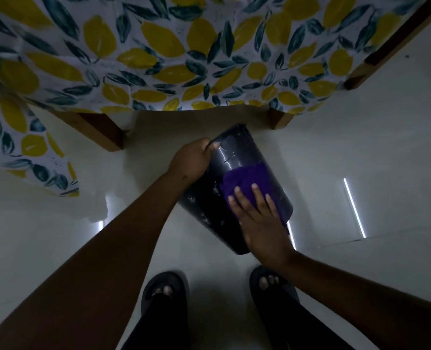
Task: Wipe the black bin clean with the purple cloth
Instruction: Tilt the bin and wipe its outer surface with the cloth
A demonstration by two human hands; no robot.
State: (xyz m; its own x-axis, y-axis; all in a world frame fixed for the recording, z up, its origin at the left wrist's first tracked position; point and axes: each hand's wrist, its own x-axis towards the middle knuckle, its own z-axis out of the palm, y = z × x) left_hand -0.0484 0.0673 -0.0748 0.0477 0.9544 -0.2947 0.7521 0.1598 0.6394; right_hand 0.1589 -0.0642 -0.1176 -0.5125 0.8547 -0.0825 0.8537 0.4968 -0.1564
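The black bin [237,157] is held tilted above the floor, its rim pointing away from me toward the table. My left hand [191,160] grips the bin at its far rim. A purple cloth [247,176] lies flat on the bin's upper side wall. My right hand [256,213] presses on the cloth with fingers spread. White smears show on the bin's left side.
A table with a lemon-and-leaf patterned cloth [159,54] stands just ahead, with wooden legs [103,130] at left and right. The floor [361,152] is pale and glossy with light reflections. My feet in dark sandals [165,290] stand below the bin.
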